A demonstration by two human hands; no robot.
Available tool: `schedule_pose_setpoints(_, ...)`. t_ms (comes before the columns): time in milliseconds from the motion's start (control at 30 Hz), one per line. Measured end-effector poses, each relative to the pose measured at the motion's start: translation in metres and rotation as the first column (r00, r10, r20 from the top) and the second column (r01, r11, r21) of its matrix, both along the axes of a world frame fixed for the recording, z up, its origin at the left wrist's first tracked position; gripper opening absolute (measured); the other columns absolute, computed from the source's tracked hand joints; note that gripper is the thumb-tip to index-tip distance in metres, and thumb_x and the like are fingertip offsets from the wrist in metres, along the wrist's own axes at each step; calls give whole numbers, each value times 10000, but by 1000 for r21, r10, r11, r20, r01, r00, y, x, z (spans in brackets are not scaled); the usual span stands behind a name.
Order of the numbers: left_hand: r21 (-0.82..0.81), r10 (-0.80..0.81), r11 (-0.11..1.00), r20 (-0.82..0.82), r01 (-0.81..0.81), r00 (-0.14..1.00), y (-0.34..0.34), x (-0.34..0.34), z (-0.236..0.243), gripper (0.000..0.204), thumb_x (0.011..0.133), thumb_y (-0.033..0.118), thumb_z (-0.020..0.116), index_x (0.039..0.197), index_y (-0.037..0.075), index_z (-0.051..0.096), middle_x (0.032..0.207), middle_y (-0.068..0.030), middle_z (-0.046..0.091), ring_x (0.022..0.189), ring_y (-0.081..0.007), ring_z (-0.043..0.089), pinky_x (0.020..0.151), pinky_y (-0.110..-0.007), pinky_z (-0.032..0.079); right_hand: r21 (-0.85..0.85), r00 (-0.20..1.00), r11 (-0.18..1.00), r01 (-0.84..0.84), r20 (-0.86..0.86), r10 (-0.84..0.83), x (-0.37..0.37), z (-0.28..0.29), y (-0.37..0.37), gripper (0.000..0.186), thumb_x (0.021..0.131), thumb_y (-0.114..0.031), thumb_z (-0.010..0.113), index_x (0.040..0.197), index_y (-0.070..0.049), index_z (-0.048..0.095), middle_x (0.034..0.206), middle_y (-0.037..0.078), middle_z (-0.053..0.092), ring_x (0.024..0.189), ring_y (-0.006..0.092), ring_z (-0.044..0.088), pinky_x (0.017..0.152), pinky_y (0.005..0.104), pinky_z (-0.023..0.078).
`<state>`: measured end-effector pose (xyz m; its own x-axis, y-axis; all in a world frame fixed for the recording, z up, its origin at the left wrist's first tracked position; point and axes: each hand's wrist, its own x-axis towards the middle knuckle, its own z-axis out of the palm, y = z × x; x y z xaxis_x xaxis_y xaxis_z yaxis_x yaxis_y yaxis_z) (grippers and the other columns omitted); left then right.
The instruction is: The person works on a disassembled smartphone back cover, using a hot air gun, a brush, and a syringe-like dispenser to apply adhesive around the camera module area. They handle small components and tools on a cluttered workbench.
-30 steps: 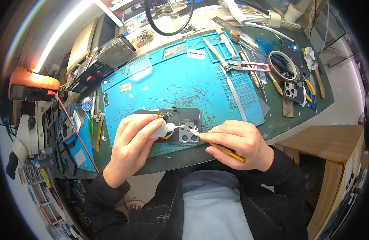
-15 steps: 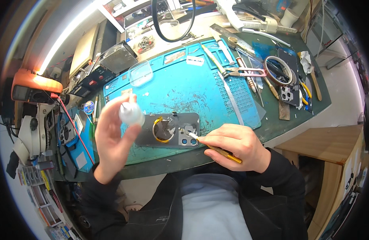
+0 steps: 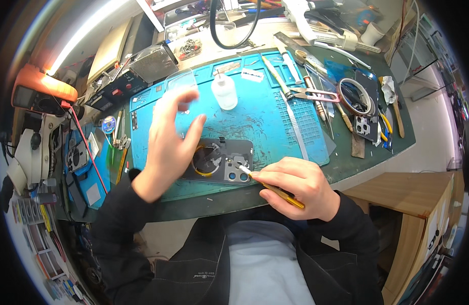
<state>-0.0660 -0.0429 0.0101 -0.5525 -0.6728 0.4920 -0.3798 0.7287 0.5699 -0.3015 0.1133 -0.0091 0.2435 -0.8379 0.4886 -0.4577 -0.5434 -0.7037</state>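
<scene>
A dark phone back panel [image 3: 219, 173] lies flat on the blue mat [image 3: 254, 129]; it has a yellow-edged ring opening and a camera block [image 3: 238, 170] at its right end. My right hand [image 3: 301, 188] pinches a thin brush [image 3: 281, 194] with a golden handle. Its pale tip points at the camera block; whether it touches cannot be made out. My left hand [image 3: 168, 147] hangs over the panel's left end, fingers apart and holding nothing. Beyond it a translucent white squeeze bottle [image 3: 224, 92] stands upright on the mat, apart from the hand.
Tweezers [image 3: 295, 127], pink-handled cutters [image 3: 315, 94] and a tape roll [image 3: 356, 96] lie to the right. A clear plastic box [image 3: 181, 80] and a metal-topped device [image 3: 153, 66] are at the back left. An orange multimeter [image 3: 43, 86] stands at far left.
My left hand has let go of the bottle, which now stands on the mat farther back. My right hand stays by the camera block with the brush.
</scene>
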Motion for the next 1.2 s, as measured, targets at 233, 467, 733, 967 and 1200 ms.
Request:
schedule_pose_setpoints(233, -105, -214, 958, 361, 267, 908, 57, 36, 1, 419, 807, 72, 805, 1220, 45, 736, 1192, -88, 667, 1078, -304, 629, 933, -419, 516, 26, 1000, 1000, -10, -29, 10, 0, 2, -1, 315, 820, -39, 787, 1129, -4, 738, 983, 123, 756, 800, 281, 722, 698, 361, 575)
schedule_pose_setpoints(467, -164, -222, 937, 405, 310, 887, 54, 40, -7, 495, 745, 78, 805, 1236, 60, 748, 1221, -88, 655, 1082, -284, 626, 928, -417, 519, 44, 998, 998, -32, -49, 35, -1, 3, -2, 371, 787, -26, 790, 1152, 8, 736, 1006, 121, 756, 791, 267, 716, 686, 358, 569)
schedule_pose_setpoints(733, -156, -225, 939, 400, 308, 889, 53, 40, -7, 501, 730, 56, 794, 1228, 48, 747, 1221, -87, 651, 1066, -279, 622, 909, -408, 521, -4, 994, 999, -47, -104, 46, 0, 3, -4, 412, 742, 19, 788, 1150, 27, 729, 1002, 117, 748, 775, 254, 721, 654, 343, 560)
schedule_pose_setpoints(967, -165, -229, 937, 380, 309, 896, 52, 40, -10, 499, 723, 55, 798, 1220, 48, 751, 1216, -73, 651, 1052, -268, 611, 900, -397, 521, -107, 971, 993, -39, -239, 12, 2, -1, 0, 424, 731, 8, 819, 1143, 38, 726, 1007, 112, 753, 754, 222, 716, 617, 318, 539)
schedule_pose_setpoints(1200, -168, -228, 937, 368, 306, 901, 52, 40, -10, 494, 718, 55, 802, 1210, 54, 757, 1198, -60, 654, 1043, -261, 607, 891, -393, 522, -185, 968, 983, -21, -251, -27, 7, -3, -3, 401, 714, 46, 803, 1111, 38, 740, 943, 85, 753, 718, 191, 696, 579, 288, 510)
